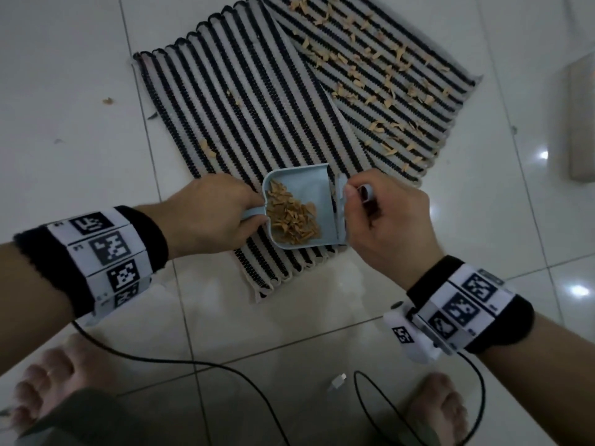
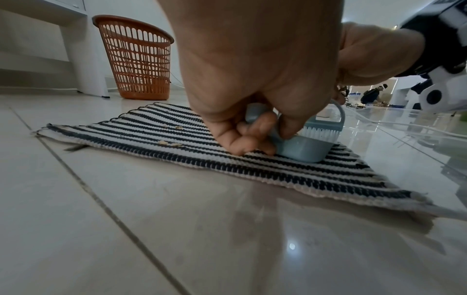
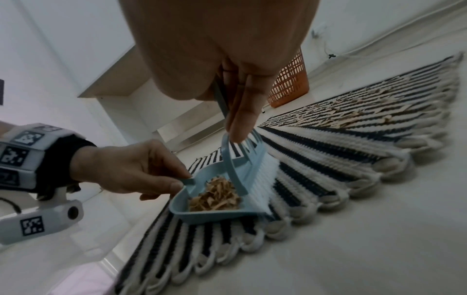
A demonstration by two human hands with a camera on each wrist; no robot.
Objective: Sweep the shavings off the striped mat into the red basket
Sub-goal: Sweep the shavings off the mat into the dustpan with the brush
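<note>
Floor (image 1: 80, 75): pale tile. Two striped mats lie on it, overlapping. Near mat (image 1: 225, 101) almost bare, a few stray bits left. Far mat (image 1: 402, 101) thick with shavings (image 1: 380, 75), so roughly half remains by my estimate.

Basket (image 2: 136, 57) stands well apart, beyond the mats; nothing visibly tipped in yet.

Dustpan (image 1: 322, 194) rests on near mat's front edge, holding a swept pile (image 1: 291, 217).

Left hand (image 1: 209, 214) curled round the dustpan's short handle. Right hand (image 1: 389, 217) pinches the brush (image 3: 255, 165) by its handle, bristles at the pan's open lip.
</note>
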